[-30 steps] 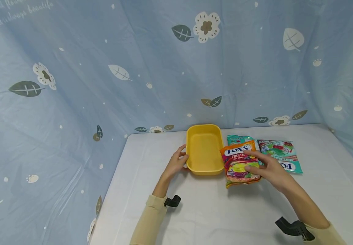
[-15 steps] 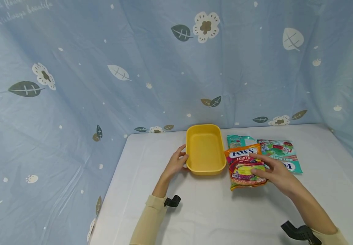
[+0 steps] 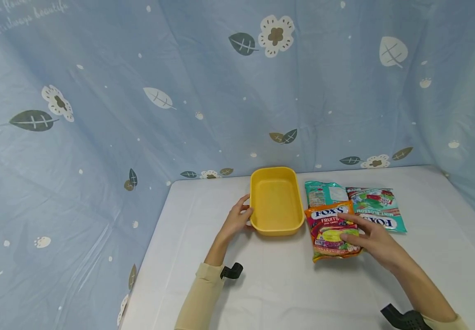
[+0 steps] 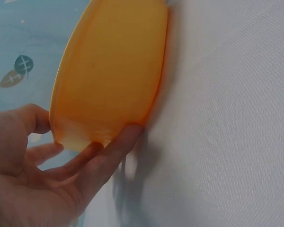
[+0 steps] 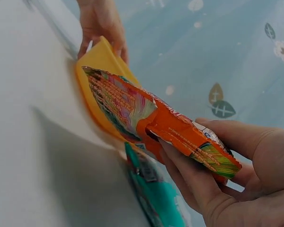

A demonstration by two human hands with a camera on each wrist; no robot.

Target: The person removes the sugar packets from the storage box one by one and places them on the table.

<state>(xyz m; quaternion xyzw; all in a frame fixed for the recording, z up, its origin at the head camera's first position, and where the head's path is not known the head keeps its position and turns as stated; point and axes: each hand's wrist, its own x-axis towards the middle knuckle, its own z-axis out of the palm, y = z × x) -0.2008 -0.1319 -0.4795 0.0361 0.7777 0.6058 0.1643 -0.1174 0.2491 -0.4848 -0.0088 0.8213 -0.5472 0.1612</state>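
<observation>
My left hand (image 3: 235, 221) holds the left side of a yellow plastic tray (image 3: 276, 227), thumb at the rim. In the left wrist view, its fingers (image 4: 102, 165) lie against the tray's outer wall. An orange and dark red candy bag (image 3: 330, 233), marked FOX'S FRUITS, is in my right hand (image 3: 375, 238). The right wrist view shows the bag (image 5: 175, 127) pinched between thumb and fingers, raised above the table. Behind it lie two teal candy bags: one at the left (image 3: 324, 192), partly covered, and a Mint Blossom one (image 3: 377, 204) to its right.
A white cloth covers the table (image 3: 270, 288). Blue patterned fabric (image 3: 221, 91) hangs behind it and along the left side. Each wrist carries a black camera mount, such as the left one (image 3: 232, 271).
My right hand has drawn the orange candy bag to the right and nearer me, away from the tray, uncovering more of the left teal bag. My left hand and the tray stay put.
</observation>
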